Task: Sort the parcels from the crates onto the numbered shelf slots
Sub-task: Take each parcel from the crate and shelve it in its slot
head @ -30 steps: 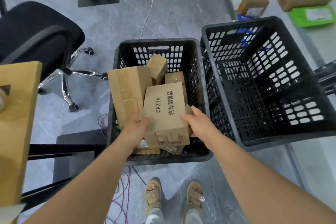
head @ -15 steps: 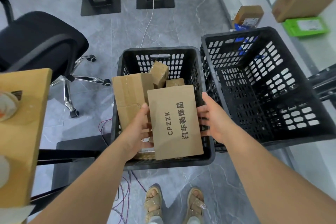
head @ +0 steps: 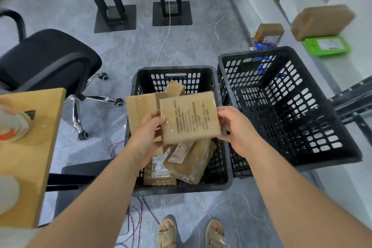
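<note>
I hold a flat brown cardboard parcel (head: 189, 117) above the left black crate (head: 225, 167); its upward face carries small printed text under clear tape. My left hand (head: 148, 135) grips its left edge and my right hand (head: 233, 127) grips its right edge. Below it in the crate lie several more brown parcels, among them a large box (head: 141, 110) leaning at the left and a taped one with a label (head: 191, 161). The right black crate (head: 285, 106) stands empty beside it.
White shelves (head: 342, 70) at the right hold brown boxes (head: 322, 22) and a green packet (head: 326, 45). A black office chair (head: 46, 60) stands at the left, a wooden tabletop (head: 30, 157) with a tape roll (head: 12, 125) near me. Two black stand bases sit behind; wires trail on the floor.
Both hands have lifted the parcel out of the left crate and turned it over, so the face with fine print now shows instead of the large "CPZZK" lettering.
</note>
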A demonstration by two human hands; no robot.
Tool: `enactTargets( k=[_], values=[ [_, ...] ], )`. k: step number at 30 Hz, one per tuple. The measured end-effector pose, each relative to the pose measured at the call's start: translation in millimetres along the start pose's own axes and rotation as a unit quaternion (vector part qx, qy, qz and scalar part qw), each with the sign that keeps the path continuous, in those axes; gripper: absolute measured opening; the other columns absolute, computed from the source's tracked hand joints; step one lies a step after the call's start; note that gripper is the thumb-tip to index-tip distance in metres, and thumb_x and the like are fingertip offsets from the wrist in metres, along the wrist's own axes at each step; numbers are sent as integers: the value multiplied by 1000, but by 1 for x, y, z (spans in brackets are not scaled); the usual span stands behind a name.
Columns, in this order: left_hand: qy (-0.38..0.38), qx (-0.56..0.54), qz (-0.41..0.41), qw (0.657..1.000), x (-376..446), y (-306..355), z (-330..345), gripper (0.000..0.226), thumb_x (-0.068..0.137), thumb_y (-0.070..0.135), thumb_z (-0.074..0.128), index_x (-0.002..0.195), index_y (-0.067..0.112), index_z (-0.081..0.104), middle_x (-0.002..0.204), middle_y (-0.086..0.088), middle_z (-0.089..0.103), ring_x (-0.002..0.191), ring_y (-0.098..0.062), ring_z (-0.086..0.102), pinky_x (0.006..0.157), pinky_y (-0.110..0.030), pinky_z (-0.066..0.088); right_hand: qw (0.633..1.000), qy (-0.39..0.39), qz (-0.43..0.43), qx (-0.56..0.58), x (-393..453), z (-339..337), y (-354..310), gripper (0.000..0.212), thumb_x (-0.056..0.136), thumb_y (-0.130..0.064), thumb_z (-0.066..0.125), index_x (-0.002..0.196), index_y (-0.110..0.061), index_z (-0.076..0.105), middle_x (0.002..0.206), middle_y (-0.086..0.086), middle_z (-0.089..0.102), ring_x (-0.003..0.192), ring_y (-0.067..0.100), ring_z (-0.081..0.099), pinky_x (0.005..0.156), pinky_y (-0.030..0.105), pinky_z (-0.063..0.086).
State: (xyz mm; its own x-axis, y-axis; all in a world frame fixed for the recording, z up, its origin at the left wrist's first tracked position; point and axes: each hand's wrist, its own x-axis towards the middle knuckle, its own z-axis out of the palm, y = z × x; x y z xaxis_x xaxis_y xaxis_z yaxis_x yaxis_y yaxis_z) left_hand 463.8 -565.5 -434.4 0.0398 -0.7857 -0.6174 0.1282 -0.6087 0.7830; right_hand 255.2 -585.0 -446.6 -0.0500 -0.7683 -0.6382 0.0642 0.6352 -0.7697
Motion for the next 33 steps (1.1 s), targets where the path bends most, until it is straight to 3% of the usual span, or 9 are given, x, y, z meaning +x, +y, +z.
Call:
enactTargets(
  k=[2, 4, 7, 12, 18, 21, 24, 30, 33],
  values=[
    [-1, -8, -3, 1000, 1, -7, -5, 25, 98, 16, 40, 117, 13, 56, 110, -8, 67, 105, -26, 60, 95, -51, 47, 1000, -12, 13, 20, 0, -4, 7, 28, 99, -38, 39, 110, -22, 59, 105, 0, 67, 98, 19, 60, 83, 43, 45],
    [9, -8, -24, 1000, 3, -18, -7, 30, 97, 24, 39, 111, 5, 58, 103, -8, 67, 105, -29, 60, 91, -50, 47, 998, -15, 62, 9, 0, -5, 22, 40, 97, -56, 33, 108, -27, 59, 101, -5, 67, 97, 18, 60, 86, 46, 43],
    [18, 49, -90, 995, 5, -40, -5, 33, 98, 46, 39, 103, 18, 56, 103, -6, 66, 102, -23, 60, 93, -47, 47, 992, 0, 125, -33, 4, -4, 51, 53, 92, -67, 31, 107, -27, 62, 102, 0, 70, 98, 23, 63, 88, 47, 48],
    [-2, 91, -141, 986, 8, -76, -8, 19, 96, 44, 45, 104, 33, 58, 116, 1, 66, 111, -22, 58, 98, -48, 46, 989, -11, 135, -57, 5, 3, 79, 37, 94, -54, 40, 105, -27, 63, 97, -2, 73, 96, 22, 66, 85, 46, 54],
    [-16, 100, -139, 985, 14, -84, -14, 29, 99, 32, 44, 127, 28, 52, 118, 0, 65, 111, -21, 59, 81, -40, 55, 989, -14, 107, -96, 7, 2, 87, 27, 93, -33, 54, 120, -25, 56, 109, -4, 67, 98, 18, 64, 83, 46, 56],
    [-19, 110, -138, 984, 20, -89, -17, 36, 95, 27, 52, 131, 29, 48, 120, -1, 64, 109, -21, 60, 77, -38, 57, 988, -38, 95, -118, 5, -2, 91, 41, 93, -18, 58, 130, -30, 48, 116, -2, 62, 98, 17, 62, 80, 41, 56],
    [-26, 122, -128, 984, 22, -96, -18, 41, 92, 14, 57, 128, 31, 47, 121, 0, 63, 106, -22, 62, 72, -35, 55, 986, -71, 77, -131, 5, -5, 98, 62, 91, -8, 59, 143, -35, 37, 126, 1, 60, 107, 18, 60, 90, 40, 53],
    [-46, 103, -105, 988, 19, -105, -22, 51, 90, 6, 60, 123, 40, 43, 124, 2, 63, 109, -20, 61, 89, -41, 54, 984, -103, 83, -123, 7, -9, 101, 71, 91, -4, 59, 146, -39, 31, 121, 5, 63, 109, 22, 61, 93, 44, 52],
    [-84, 110, -92, 986, 16, -109, -29, 67, 88, 5, 64, 135, 45, 37, 128, 5, 60, 112, -21, 60, 93, -45, 52, 980, -134, 83, -120, 5, -17, 104, 80, 90, 4, 56, 147, -42, 25, 117, 3, 67, 109, 21, 62, 90, 38, 53]
  ],
)
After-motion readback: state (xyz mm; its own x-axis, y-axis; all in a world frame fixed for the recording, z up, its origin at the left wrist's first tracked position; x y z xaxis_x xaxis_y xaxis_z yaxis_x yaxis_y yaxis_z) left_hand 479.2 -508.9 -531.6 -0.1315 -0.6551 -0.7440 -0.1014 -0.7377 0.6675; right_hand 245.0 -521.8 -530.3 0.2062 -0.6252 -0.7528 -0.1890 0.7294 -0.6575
